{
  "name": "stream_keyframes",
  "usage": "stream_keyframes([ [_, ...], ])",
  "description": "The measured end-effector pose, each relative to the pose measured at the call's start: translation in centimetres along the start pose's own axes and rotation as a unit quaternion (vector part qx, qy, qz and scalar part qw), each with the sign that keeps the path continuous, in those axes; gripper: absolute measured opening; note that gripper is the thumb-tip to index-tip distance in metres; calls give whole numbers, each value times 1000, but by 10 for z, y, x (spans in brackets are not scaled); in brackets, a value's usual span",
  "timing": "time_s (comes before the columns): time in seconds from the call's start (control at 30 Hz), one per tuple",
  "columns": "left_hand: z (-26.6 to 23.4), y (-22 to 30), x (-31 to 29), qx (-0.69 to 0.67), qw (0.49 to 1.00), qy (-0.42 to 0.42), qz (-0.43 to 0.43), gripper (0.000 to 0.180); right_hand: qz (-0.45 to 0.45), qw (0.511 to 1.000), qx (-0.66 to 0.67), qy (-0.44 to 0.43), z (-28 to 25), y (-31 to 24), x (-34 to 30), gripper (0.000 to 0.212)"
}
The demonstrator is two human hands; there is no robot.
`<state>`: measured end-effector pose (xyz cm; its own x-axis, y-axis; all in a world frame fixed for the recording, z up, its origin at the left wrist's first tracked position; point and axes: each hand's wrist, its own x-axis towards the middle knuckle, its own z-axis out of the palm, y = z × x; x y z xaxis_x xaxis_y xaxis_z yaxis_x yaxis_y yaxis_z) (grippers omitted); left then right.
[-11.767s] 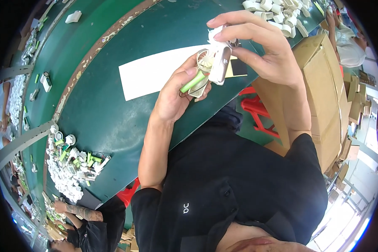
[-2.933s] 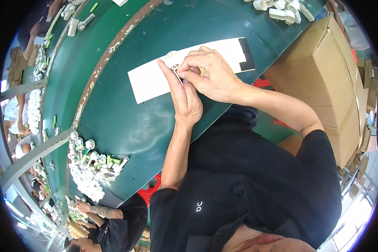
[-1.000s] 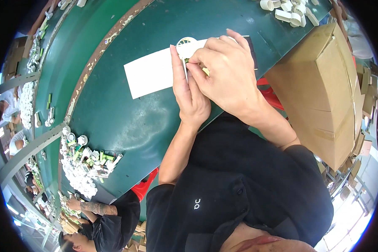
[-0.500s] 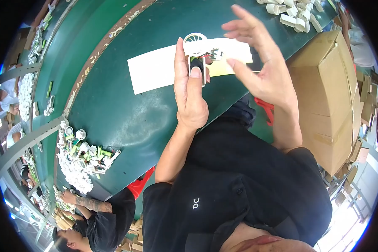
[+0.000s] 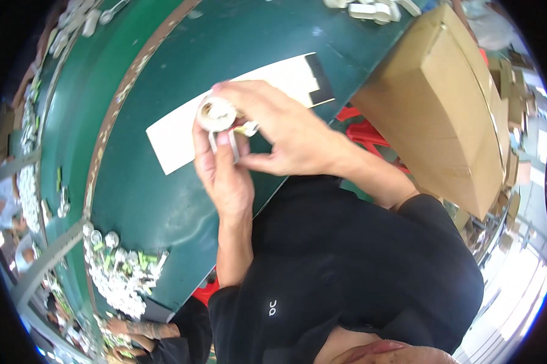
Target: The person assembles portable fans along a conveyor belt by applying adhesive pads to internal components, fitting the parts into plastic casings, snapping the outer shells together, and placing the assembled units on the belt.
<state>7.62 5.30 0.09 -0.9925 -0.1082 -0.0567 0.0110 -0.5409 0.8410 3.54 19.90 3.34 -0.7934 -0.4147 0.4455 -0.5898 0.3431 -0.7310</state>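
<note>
A white, partly built handheld fan point(image 5: 217, 115) is between my hands over the table. It has a round head, an open handle frame and a small white piece on wires beside the head. My left hand point(image 5: 230, 188) is closed round the handle, its thumb pressed into the frame. Coming from the right, my right hand point(image 5: 285, 130) curls its fingers over the far side of the round head, thumb near the handle. Motion blurs the fingertips. Under the hands lies a white sheet point(image 5: 171, 142) with a dark patch at its right end.
A green table point(image 5: 164, 200) carries a heap of white and green parts point(image 5: 125, 276) at the left and white plastic pieces point(image 5: 373, 11) at the far right. A large cardboard box point(image 5: 437, 115) stands to the right. A co-worker's forearm point(image 5: 149, 329) shows at lower left.
My right hand has come in from apart and closed on the fan's head. The view has shifted, and hands and fan now appear further left and lower.
</note>
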Motion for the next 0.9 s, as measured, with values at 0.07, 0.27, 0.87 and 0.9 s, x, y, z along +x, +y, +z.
stream_keyframes([
  [0.07,-10,-4,-5,-1,1000,-14,12,43,-18,1000,1,24,11,3,-5,86],
  [0.27,-14,-11,-12,-4,999,9,-36,45,5,999,12,43,24,8,-23,87],
  [0.87,7,-16,-4,133,989,-57,-44,53,48,998,-5,46,-5,29,-24,82],
  [0.9,7,-17,-4,126,990,-53,-45,54,44,999,-4,29,-7,34,-24,86],
])
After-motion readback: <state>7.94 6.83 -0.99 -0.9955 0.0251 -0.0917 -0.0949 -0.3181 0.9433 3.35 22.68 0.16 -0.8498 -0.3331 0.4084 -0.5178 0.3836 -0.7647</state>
